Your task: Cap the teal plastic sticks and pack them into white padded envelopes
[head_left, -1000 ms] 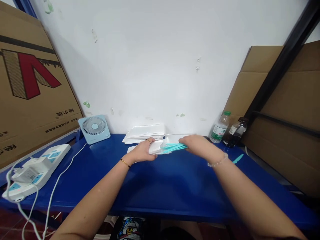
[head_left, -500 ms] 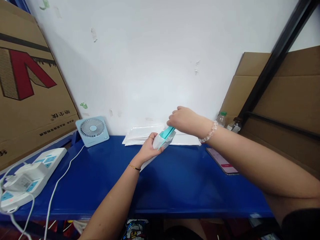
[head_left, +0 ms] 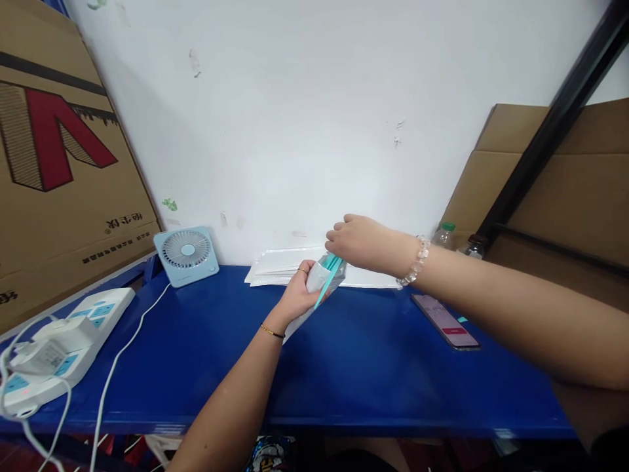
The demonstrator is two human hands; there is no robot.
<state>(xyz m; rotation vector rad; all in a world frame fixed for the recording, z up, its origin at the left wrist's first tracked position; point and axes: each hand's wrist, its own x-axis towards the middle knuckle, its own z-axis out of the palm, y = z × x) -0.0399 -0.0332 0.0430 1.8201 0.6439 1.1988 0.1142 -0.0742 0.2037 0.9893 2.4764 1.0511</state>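
Note:
My left hand (head_left: 299, 296) is closed around a clear plastic pouch (head_left: 319, 283), held tilted above the blue table (head_left: 344, 367). Teal sticks (head_left: 330, 276) stand partly inside the pouch's open top. My right hand (head_left: 363, 241) hovers over that opening with its fingers curled down on the upper ends of the teal sticks. Behind both hands, a stack of flat white packets (head_left: 285, 262) lies against the wall.
A small light-blue fan (head_left: 187, 254) stands at the back left. A white power strip (head_left: 59, 344) with plugs and cables lies at the left edge. A phone (head_left: 446, 321) lies at the right. Two bottles (head_left: 445, 235) and cardboard boxes (head_left: 555, 190) stand behind it.
The pouch went from lying flat near the table to tilted upright in my left hand. My right hand rose above it and pushed the teal sticks deeper in.

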